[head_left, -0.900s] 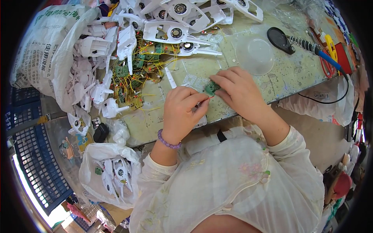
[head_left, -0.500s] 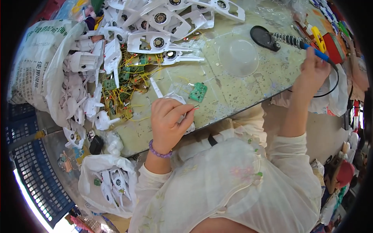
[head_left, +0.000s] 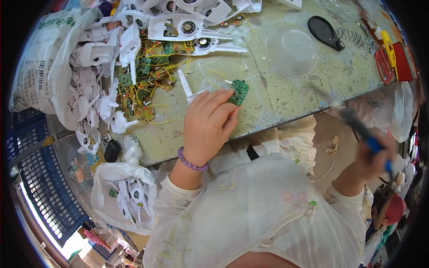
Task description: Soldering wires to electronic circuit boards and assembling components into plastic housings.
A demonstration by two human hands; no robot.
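Observation:
A small green circuit board point(head_left: 240, 93) lies near the table's front edge. My left hand point(head_left: 209, 123), with a purple bead bracelet at the wrist, is closed at the board's lower left edge, fingertips on it. Whether thin wires are also between those fingers is hard to see. Partly under this hand is a white plastic housing point(head_left: 186, 84), mostly covered. My right hand point(head_left: 377, 156), blurred by motion, grips a soldering iron point(head_left: 357, 125) with a blue handle. The iron is off the table's front edge, its tip pointing up and left toward the tabletop.
A black dish with a coiled spring holder point(head_left: 355, 40) stands at the far right, beside yellow-handled tool point(head_left: 388, 47). A clear plastic bowl point(head_left: 291, 53) sits mid-table. Wired boards point(head_left: 147, 80) and white housings point(head_left: 187, 27) pile up at left. A white bag point(head_left: 105, 196) holds housings.
The soldering iron has come out of its spring holder, swung toward me in my right hand. My left fingers have moved onto the circuit board. The whole view has shifted slightly.

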